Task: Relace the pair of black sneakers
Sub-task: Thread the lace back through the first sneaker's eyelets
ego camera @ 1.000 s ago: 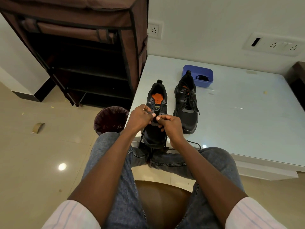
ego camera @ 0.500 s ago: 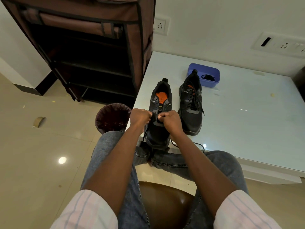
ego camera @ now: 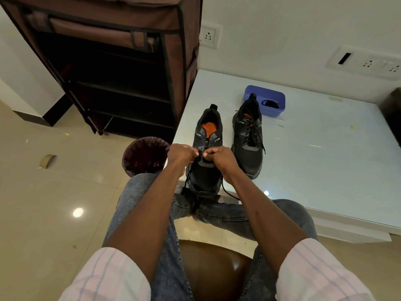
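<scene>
Two black sneakers stand side by side at the white table's front left corner, toes toward me. The left sneaker (ego camera: 206, 135) has an orange insole and an open tongue area; its toe juts over the table edge. My left hand (ego camera: 181, 154) and my right hand (ego camera: 219, 158) meet over its lower eyelets, each pinching an end of the black lace (ego camera: 226, 191), which trails down on both sides of the toe. The right sneaker (ego camera: 248, 140) is fully laced, with its ends hanging loose.
A blue tray (ego camera: 265, 98) holding a small black item sits behind the laced sneaker on the white table (ego camera: 325, 159). A dark waste bin (ego camera: 144, 156) stands left of the table. A brown fabric shoe rack (ego camera: 121, 68) stands behind it. My knees are under the table edge.
Both hands stay on the left sneaker's lace near the lower eyelets; they have drawn slightly apart and back toward me. The camera view shifted a little. The sneakers have not moved.
</scene>
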Motion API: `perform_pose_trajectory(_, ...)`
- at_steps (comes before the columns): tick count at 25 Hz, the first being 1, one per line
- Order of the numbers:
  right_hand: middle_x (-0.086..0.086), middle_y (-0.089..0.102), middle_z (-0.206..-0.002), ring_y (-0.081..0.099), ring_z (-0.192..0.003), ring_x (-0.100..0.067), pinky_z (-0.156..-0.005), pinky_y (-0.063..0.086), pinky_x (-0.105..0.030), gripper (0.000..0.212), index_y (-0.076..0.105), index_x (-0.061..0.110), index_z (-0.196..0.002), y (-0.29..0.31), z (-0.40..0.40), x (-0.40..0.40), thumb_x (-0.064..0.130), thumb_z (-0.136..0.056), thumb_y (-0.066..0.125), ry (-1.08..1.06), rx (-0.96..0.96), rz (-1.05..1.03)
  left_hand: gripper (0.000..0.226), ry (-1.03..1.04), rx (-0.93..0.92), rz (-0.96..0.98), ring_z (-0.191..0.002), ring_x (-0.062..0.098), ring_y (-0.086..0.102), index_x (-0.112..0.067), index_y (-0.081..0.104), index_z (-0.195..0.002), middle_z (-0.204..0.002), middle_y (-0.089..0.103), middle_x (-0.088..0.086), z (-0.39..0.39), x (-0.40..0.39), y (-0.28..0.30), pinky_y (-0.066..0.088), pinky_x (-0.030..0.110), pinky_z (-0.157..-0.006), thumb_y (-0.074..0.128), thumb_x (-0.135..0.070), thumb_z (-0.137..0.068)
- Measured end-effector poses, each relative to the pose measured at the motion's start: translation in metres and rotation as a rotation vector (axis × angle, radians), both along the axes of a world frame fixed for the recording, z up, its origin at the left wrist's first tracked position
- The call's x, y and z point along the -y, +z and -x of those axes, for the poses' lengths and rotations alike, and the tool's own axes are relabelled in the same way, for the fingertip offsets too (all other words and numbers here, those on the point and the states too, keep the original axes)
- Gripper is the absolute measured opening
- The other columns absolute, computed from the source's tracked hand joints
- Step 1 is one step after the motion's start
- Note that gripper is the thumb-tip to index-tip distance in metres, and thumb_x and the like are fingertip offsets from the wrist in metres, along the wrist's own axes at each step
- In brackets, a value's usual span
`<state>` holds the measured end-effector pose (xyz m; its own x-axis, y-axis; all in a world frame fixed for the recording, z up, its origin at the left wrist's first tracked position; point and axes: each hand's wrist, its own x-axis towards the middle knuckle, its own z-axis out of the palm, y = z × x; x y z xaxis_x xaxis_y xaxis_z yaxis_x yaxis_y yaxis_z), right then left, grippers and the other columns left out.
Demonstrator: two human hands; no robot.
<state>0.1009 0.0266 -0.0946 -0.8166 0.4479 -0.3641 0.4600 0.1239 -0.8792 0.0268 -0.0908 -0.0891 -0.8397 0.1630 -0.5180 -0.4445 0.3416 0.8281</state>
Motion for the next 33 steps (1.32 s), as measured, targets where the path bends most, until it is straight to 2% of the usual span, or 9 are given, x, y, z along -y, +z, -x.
perform_pose_trajectory(5,-0.004,0.073,-0.088,0.065,-0.086,-0.016,-0.075,0.052,-0.025,0.019,0.078,0.011,-0.093,-0.006,0.002,-0.003,0.002,-0.092,0.061,0.050,-0.006,-0.142,0.020,-0.022,-0.048,-0.005,-0.073,0.019,0.066,-0.007,0.072,-0.074,-0.074,0.069,0.007,-0.004,0.002,0.000,0.057,0.025,-0.070,0.067,0.011,-0.082)
perform_pose_trajectory(10,-0.005,0.069,-0.069,0.063,-0.070,-0.023,-0.069,0.056,-0.042,0.025,0.076,0.019,-0.068,-0.016,0.012,0.005,0.004,-0.083,0.061,0.029,-0.001,-0.309,0.004,-0.058,-0.129,-0.039,-0.075,0.022,0.068,-0.003,0.076,-0.080,-0.077,0.072,0.009,-0.010,0.005,0.000,0.055,0.033,-0.076,0.072,-0.003,-0.081)
perform_pose_trajectory(15,-0.015,0.048,-0.125,0.053,-0.105,-0.027,-0.091,0.048,-0.034,0.027,0.071,0.017,-0.118,-0.001,0.003,-0.018,0.014,-0.096,0.055,0.195,-0.077,-0.659,0.017,-0.188,-0.293,0.185,-0.081,0.033,0.067,-0.010,0.062,-0.072,-0.083,0.071,0.015,-0.017,0.005,0.003,0.058,0.045,-0.080,0.064,-0.016,-0.088)
perform_pose_trajectory(21,-0.005,0.057,-0.116,0.057,-0.107,-0.025,-0.093,0.048,-0.035,0.024,0.074,0.020,-0.111,0.011,-0.001,-0.033,0.013,-0.096,0.056,0.236,-0.070,-0.512,0.028,0.560,0.025,-0.355,-0.076,0.022,0.059,-0.016,0.045,-0.075,-0.076,0.056,0.003,0.022,0.053,0.040,0.049,0.027,-0.061,0.038,-0.008,-0.101)
perform_pose_trajectory(24,-0.002,0.060,-0.113,0.059,-0.104,-0.021,-0.095,0.050,-0.038,0.022,0.075,0.026,-0.100,0.011,-0.002,-0.039,0.011,-0.093,0.061,0.225,-0.087,-0.449,0.007,0.750,-0.155,-0.110,-0.092,0.024,0.064,-0.012,0.052,-0.096,-0.102,0.063,0.009,0.032,0.068,0.040,0.054,0.036,-0.079,0.049,-0.006,-0.094)
perform_pose_trajectory(27,-0.002,0.061,-0.111,0.059,-0.102,-0.020,-0.094,0.050,-0.038,0.022,0.075,0.027,-0.099,0.011,0.000,-0.040,0.011,-0.091,0.063,0.228,-0.089,-0.459,0.037,0.273,-0.454,0.153,-0.097,0.025,0.066,-0.013,0.055,-0.128,-0.124,0.060,0.006,0.020,0.048,0.028,0.056,0.037,-0.086,0.058,-0.006,-0.091)
perform_pose_trajectory(29,-0.003,0.061,-0.111,0.059,-0.102,-0.020,-0.092,0.049,-0.036,0.021,0.076,0.024,-0.102,0.010,-0.001,-0.040,0.011,-0.091,0.064,0.228,-0.098,-0.466,0.039,-0.236,-0.388,0.122,-0.078,0.022,0.069,-0.013,0.056,-0.132,-0.119,0.061,0.004,0.006,0.032,0.024,0.059,0.035,-0.065,0.063,-0.010,-0.094)
perform_pose_trajectory(31,-0.004,0.061,-0.111,0.058,-0.102,-0.019,-0.089,0.047,-0.031,0.020,0.076,0.022,-0.103,0.010,-0.003,-0.041,0.011,-0.091,0.064,0.226,-0.112,-0.457,0.024,-0.564,-0.318,0.229,-0.068,0.023,0.067,-0.010,0.063,-0.119,-0.104,0.069,0.012,-0.004,0.025,0.024,0.056,0.034,-0.056,0.064,-0.013,-0.095)
perform_pose_trajectory(33,-0.004,0.061,-0.111,0.058,-0.103,-0.018,-0.088,0.045,-0.027,0.019,0.075,0.022,-0.102,0.010,-0.005,-0.043,0.010,-0.091,0.064,0.219,-0.120,-0.435,0.011,-0.558,-0.387,0.321,-0.073,0.029,0.068,-0.010,0.067,-0.095,-0.091,0.071,0.018,-0.010,0.023,0.033,0.057,0.038,-0.064,0.056,-0.009,-0.096)
